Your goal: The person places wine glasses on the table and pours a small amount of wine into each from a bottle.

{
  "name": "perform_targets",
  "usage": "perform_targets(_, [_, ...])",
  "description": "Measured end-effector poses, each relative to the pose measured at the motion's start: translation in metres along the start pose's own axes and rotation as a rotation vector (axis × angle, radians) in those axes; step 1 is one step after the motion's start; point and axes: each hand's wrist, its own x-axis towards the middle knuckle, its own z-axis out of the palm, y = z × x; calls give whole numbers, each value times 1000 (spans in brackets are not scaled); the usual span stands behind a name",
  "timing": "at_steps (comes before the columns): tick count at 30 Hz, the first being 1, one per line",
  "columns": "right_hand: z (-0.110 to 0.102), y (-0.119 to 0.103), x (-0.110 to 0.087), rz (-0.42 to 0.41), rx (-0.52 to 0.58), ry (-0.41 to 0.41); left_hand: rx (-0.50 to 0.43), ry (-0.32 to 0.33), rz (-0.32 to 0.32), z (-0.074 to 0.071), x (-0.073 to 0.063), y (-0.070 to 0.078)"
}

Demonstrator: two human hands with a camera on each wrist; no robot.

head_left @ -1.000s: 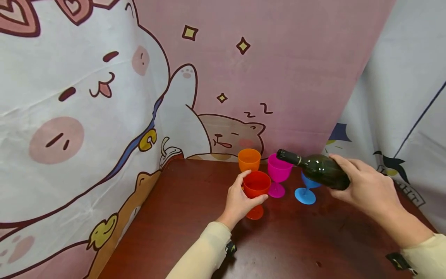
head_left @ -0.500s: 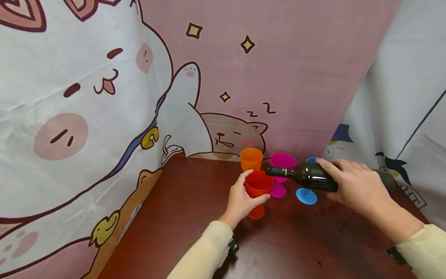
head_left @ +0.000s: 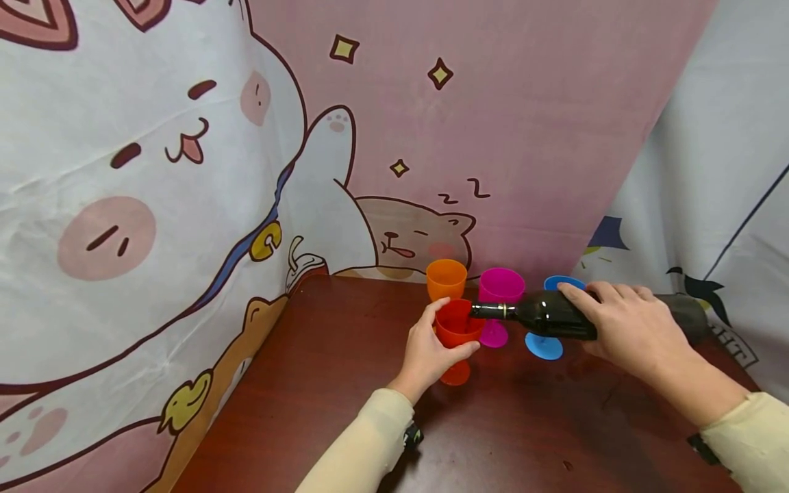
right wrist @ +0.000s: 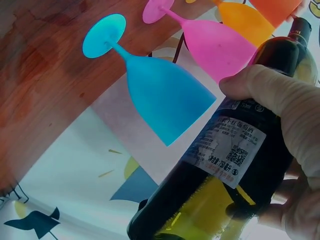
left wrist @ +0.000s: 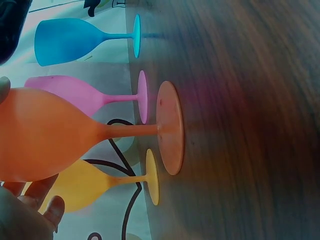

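My left hand point(head_left: 425, 352) holds the bowl of a red plastic wine goblet point(head_left: 459, 335), thumb on the near side. The goblet looks orange in the left wrist view, its foot point(left wrist: 170, 128) apparently on the table. My right hand point(head_left: 635, 332) grips a dark green wine bottle point(head_left: 557, 315) round its body, tipped almost level. The bottle's mouth lies over the right rim of the red goblet, and a dark streak shows below it inside the bowl. A white printed label point(right wrist: 230, 150) faces the right wrist camera.
Behind stand an orange goblet point(head_left: 446, 277), a magenta goblet point(head_left: 502, 284) and a blue goblet point(head_left: 544, 346), the last partly hidden by the bottle. The brown wooden table point(head_left: 308, 383) meets a cartoon-printed cloth backdrop point(head_left: 524, 123) at the back and sides.
My right hand has brought the bottle left and down, and tilted it from slanting upward to nearly level, its mouth now at the red goblet. The left hand keeps its hold.
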Motion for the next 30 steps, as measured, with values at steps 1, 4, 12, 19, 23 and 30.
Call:
perform_targets(1, [0, 0, 0, -1, -2, -4, 2, 1, -1, 0, 0, 0])
perform_targets(4, [-1, -1, 0, 1, -7, -18, 6, 2, -2, 0, 0, 0])
perform_targets(12, [-3, -1, 1, 3, -16, -31, 2, -1, -5, 0, -1, 0])
perform_targets(19, [-4, 0, 2, 7, -24, -46, 0, -5, -14, 0, 0, 1])
perform_targets(23, [-4, 0, 2, 7, -28, -54, -2, -8, -16, 0, 1, 1])
perform_targets(30, [-2, -1, 1, 6, -22, -44, 7, -3, -2, 0, 1, 0])
